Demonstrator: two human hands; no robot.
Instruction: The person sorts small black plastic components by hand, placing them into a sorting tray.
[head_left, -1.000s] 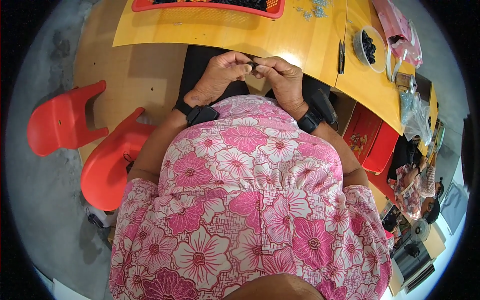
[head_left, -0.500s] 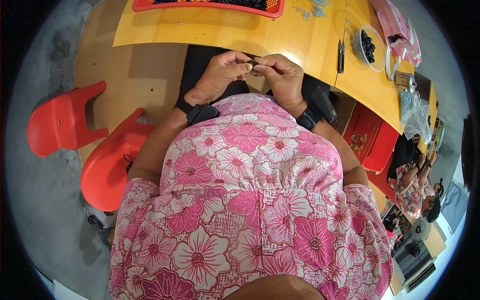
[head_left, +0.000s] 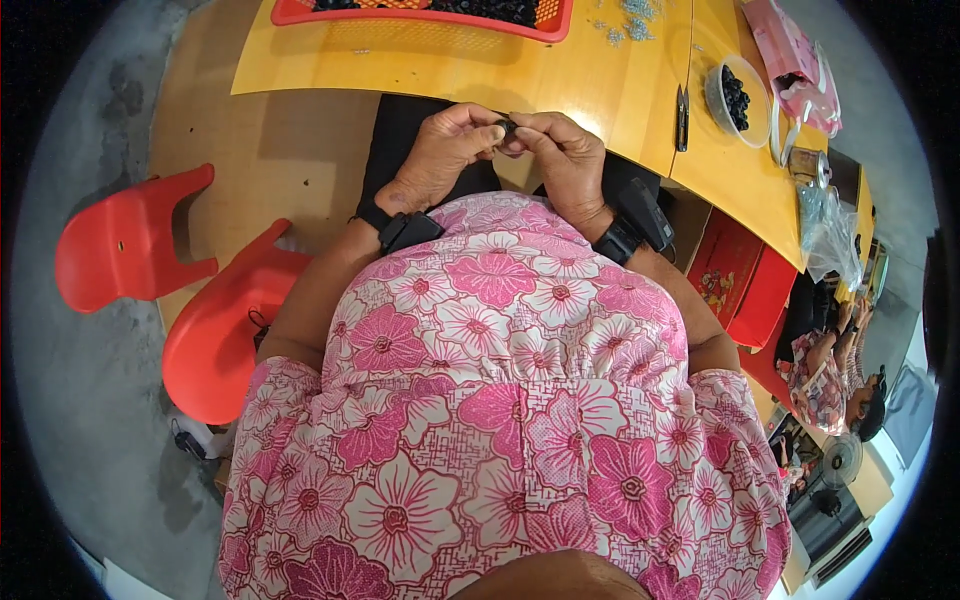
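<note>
Close together over my lap, just in front of the table's near edge, both my hands pinch one small black part (head_left: pixel 507 128). My left hand (head_left: pixel 450 145) grips it between thumb and forefinger. From the other side, the fingertips of my right hand (head_left: pixel 562 152) close on the same piece. Its exact kind is too small to make out, and the fingers partly cover it. Beyond the hands, a red plastic basket (head_left: pixel 420 18) on the yellow table (head_left: pixel 480 70) holds many black parts. A clear round tub (head_left: pixel 716 95) at the right holds more small black pieces.
Small silvery pieces (head_left: pixel 637 22) lie scattered right of the basket. Black snips (head_left: pixel 682 118) lie beside the tub. A pink bag (head_left: pixel 795 75), a tin can (head_left: pixel 810 166) and a plastic bag (head_left: pixel 832 235) are at the right. Red chairs (head_left: pixel 130 240) stand left; another person (head_left: pixel 825 375) sits far right.
Both hands keep their pinch in nearly the same place. The black part shows slightly more between the fingertips. The view has shifted a little.
</note>
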